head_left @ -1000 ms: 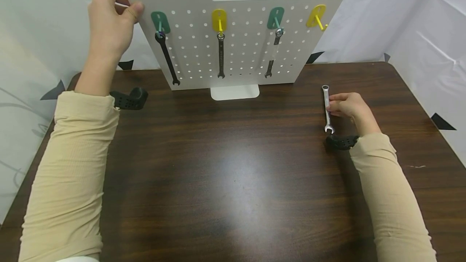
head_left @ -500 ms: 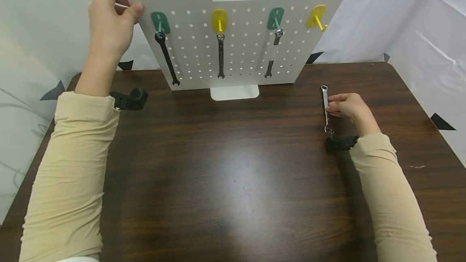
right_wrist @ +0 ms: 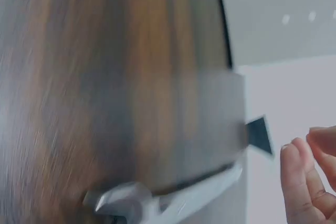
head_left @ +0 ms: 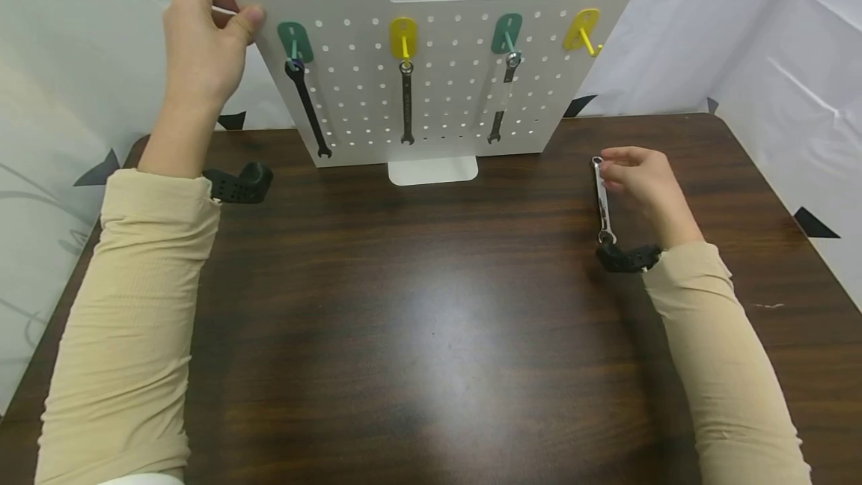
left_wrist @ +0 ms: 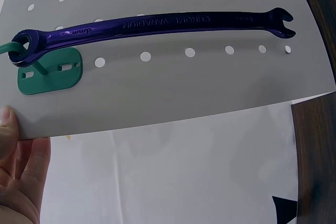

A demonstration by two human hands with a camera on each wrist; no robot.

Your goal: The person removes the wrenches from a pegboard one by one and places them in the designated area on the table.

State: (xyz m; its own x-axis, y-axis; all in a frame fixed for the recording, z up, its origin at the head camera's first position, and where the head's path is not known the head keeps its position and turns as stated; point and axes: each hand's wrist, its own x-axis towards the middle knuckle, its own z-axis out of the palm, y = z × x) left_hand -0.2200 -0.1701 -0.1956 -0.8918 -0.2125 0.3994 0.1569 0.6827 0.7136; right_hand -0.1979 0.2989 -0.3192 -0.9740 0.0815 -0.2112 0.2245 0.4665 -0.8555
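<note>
In the head view my left hand [head_left: 209, 43] pinches the upper left corner of a white pegboard [head_left: 444, 118], thumb in front and fingers behind. Hanging from a green hook [left_wrist: 50, 72] beside this hand is a dark purple combination wrench [left_wrist: 168, 23]. A silver combination wrench [head_left: 602, 204] lies on the table to the right of the board. My right hand [head_left: 643, 178] is at its ring end, the fingertips overlapping the wrench in the head view. The right wrist view shows thumb and fingers [right_wrist: 296, 182] near each other, apart from the blurred wrench.
Two more wrenches hang on the middle yellow hook [head_left: 404, 37] and the second green hook [head_left: 506, 34]. A bare yellow hook [head_left: 582, 30] sits at the board's right. The board's foot [head_left: 433, 171] rests on the dark wooden table [head_left: 404, 305], with white sheeting [head_left: 741, 36] behind.
My right hand moves from the wrench's middle toward its ring end. Between the first two frames the wrench shifts slightly left and its shine changes. The left hand stays on the board.
</note>
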